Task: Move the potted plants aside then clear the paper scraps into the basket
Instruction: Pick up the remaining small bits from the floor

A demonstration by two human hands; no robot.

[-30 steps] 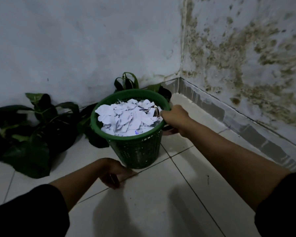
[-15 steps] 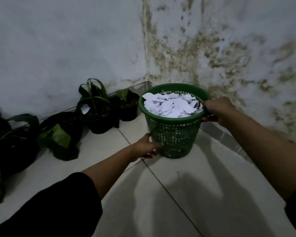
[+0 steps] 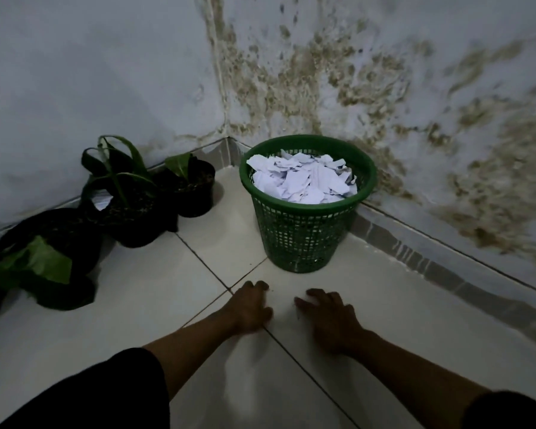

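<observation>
Nearest, the left hand [image 3: 250, 308] and right hand [image 3: 328, 317] rest on the tiled floor [image 3: 384, 320], holding nothing, fingers loosely bent. Beyond them the one green basket [image 3: 300, 233] stands upright in the wall corner, heaped with white paper scraps [image 3: 304, 181]. To its left, along the wall, stand what look like three black potted plants [image 3: 130, 205], dim; one stray scrap [image 3: 101, 202] lies in the middle pot.

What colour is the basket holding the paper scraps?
Green, with a mesh wall; the basket shows clearly in the head view.
</observation>
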